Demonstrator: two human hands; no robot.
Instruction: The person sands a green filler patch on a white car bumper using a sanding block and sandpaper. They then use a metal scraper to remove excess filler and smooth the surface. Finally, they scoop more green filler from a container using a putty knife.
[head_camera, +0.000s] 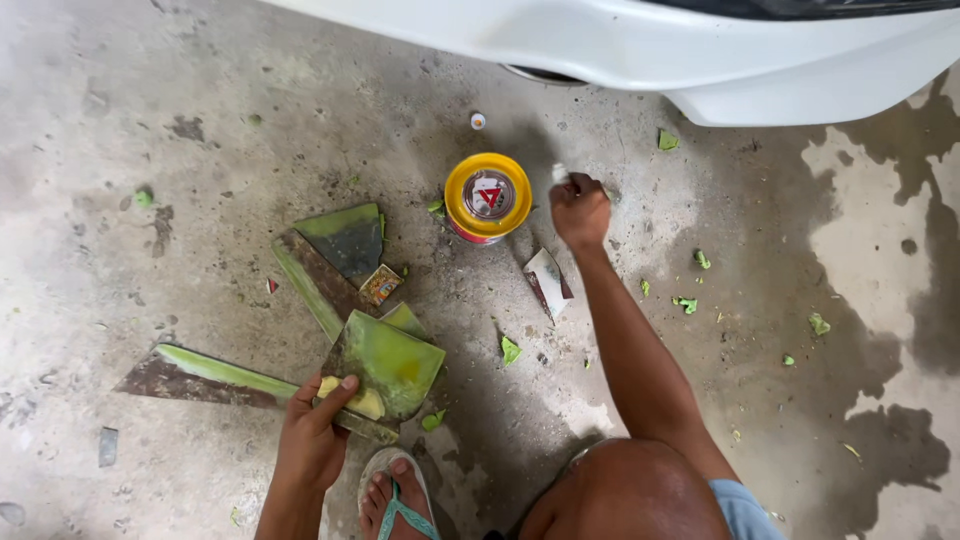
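My left hand (312, 432) grips the near edge of a flat metal scraper blade (385, 365) smeared with green putty, with a yellowish lump under the thumb. My right hand (578, 210) is closed on a small white object (559, 173) beside a round tin with a yellow lid (487, 197) standing on the concrete floor. Several other green-smeared scraper blades (345, 240) lie on the floor between the tin and my left hand.
A white car bumper (700, 60) spans the top. A small white-smeared scraper (548, 282) lies below my right hand, and a long blade (200, 377) lies at left. Green putty flecks (686, 303) dot the floor. My sandalled foot (392, 500) and knee (630, 495) are at the bottom.
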